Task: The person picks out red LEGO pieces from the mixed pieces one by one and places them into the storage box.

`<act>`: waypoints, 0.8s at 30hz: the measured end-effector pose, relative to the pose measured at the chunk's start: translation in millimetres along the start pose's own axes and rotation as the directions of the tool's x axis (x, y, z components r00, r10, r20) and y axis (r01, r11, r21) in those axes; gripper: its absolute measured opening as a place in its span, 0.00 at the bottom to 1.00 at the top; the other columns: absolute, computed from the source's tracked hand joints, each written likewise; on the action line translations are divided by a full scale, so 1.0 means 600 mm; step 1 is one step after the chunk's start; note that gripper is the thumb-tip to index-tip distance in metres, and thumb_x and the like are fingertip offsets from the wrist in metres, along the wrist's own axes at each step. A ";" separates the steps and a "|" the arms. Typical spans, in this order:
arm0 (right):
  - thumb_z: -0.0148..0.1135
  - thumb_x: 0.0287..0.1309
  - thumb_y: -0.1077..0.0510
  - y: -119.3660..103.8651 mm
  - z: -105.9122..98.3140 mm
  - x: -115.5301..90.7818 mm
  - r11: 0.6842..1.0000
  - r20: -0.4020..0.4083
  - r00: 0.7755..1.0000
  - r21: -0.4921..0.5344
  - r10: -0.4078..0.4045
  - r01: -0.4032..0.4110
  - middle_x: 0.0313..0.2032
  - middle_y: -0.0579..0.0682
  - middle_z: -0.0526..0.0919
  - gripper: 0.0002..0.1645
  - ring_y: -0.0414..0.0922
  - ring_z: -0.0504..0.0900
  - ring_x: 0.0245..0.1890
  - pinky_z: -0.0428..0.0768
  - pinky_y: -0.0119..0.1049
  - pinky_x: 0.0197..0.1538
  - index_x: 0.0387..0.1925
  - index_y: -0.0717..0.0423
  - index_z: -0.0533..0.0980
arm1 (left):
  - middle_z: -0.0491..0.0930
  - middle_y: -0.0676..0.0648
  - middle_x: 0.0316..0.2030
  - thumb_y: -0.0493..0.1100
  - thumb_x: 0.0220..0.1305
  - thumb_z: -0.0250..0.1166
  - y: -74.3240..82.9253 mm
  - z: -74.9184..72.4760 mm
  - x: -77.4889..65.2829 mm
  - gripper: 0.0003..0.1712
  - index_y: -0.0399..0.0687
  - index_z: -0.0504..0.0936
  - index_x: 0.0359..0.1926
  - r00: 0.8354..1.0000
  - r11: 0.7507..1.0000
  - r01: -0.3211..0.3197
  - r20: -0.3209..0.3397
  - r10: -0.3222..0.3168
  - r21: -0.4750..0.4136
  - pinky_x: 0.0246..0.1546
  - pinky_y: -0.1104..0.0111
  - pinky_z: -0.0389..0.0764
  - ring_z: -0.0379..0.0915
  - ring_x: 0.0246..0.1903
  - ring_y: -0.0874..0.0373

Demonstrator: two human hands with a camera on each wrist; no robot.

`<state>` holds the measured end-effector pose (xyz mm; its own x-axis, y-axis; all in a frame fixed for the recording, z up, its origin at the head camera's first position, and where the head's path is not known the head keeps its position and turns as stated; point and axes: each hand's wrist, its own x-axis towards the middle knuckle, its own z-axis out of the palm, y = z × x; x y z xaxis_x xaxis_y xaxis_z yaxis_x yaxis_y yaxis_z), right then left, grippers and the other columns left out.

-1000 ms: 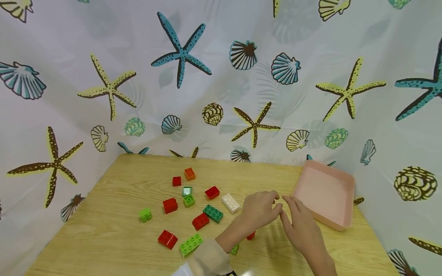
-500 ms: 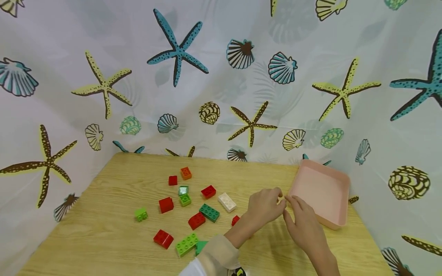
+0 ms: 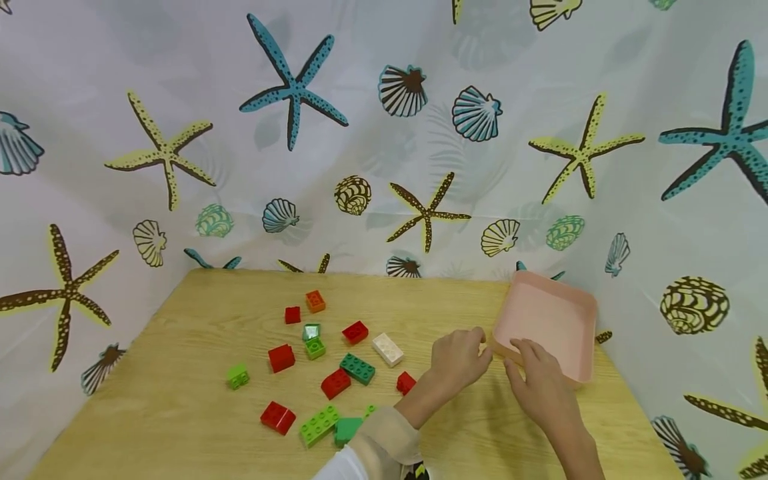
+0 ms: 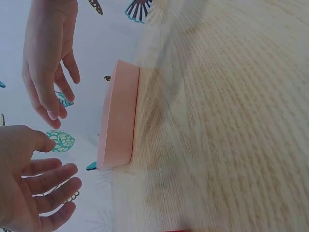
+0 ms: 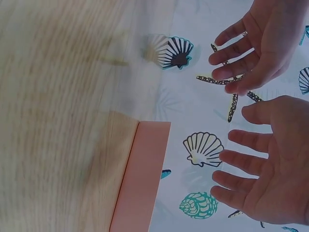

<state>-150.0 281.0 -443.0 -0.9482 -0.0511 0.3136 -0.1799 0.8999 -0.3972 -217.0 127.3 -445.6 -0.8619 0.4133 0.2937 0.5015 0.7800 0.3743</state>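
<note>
Grip slack in left hand (image 3: 458,357) and right hand (image 3: 540,381), both raised near the pink tray (image 3: 551,319), which rests on the bench (image 3: 186,373), scattered bricks (image 3: 357,369) farther left of the tray.

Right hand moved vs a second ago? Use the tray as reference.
Yes, rightward. In the head view, the right hand has shifted right relative to the pink tray, now overlapping more of its near side in the picture.

No words, numbers, brands or labels can be read on the toy building bricks (image 3: 357,369), pink tray (image 3: 549,320) or starfish-and-seashell-print curtain (image 3: 360,150).
</note>
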 end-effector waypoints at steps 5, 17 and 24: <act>0.57 0.71 0.59 0.009 -0.005 -0.001 1.000 -0.013 1.000 0.029 0.010 -0.009 0.59 0.71 0.72 0.23 0.70 0.71 0.57 0.72 0.64 0.54 0.62 0.69 0.70 | 0.77 0.57 0.19 0.51 0.69 0.63 0.002 0.008 0.005 0.13 0.52 0.85 0.48 0.999 0.999 0.032 0.022 -0.031 -0.021 0.11 0.74 0.64 0.60 0.11 0.67; 0.51 0.74 0.54 0.036 -0.018 0.005 0.993 0.054 0.993 0.049 0.106 -0.109 0.62 0.75 0.67 0.29 0.72 0.67 0.61 0.68 0.66 0.57 0.64 0.74 0.65 | 0.75 0.55 0.18 0.49 0.68 0.63 0.004 0.027 0.022 0.09 0.50 0.84 0.42 0.999 0.999 0.052 0.014 -0.052 -0.015 0.13 0.71 0.65 0.62 0.13 0.65; 0.51 0.74 0.54 0.055 -0.029 0.007 0.986 0.052 0.985 -0.005 0.166 -0.165 0.61 0.79 0.65 0.32 0.74 0.67 0.59 0.67 0.66 0.57 0.64 0.79 0.63 | 0.64 0.55 0.13 0.44 0.67 0.61 0.005 0.040 0.034 0.13 0.51 0.72 0.25 0.999 0.998 0.050 -0.008 -0.050 0.025 0.13 0.68 0.64 0.60 0.14 0.63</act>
<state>-155.4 318.0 -439.9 -0.9771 0.0763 0.1986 -0.0191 0.8983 -0.4389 -234.8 149.0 -459.5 -0.8854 0.3699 0.2815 0.4555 0.8112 0.3668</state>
